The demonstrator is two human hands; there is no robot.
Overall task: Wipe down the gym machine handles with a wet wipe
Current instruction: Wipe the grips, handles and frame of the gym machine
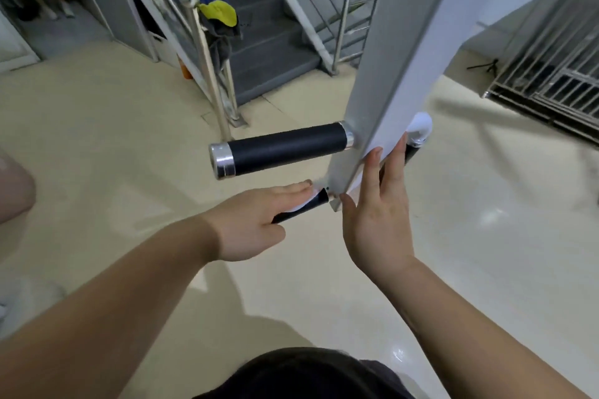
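Note:
A grey machine arm (392, 74) slants down from the top right and carries black handles with chrome ends. The upper handle (285, 149) sticks out to the left, bare. My left hand (256, 223) grips the lower handle (319, 197) just below it, with a white wet wipe (304, 204) pressed between its fingers and the grip. My right hand (379, 214) is open, its straight fingers resting against the arm's bottom edge. Behind those fingers a further black handle (411, 152) shows only partly.
Glossy cream floor tiles (113, 139) lie all around. A steel stair railing post (207, 65) with cloths draped on it stands behind the handles, next to grey stairs (272, 52). A metal grate (551, 74) fills the right. Someone's knee (13, 191) shows at the left edge.

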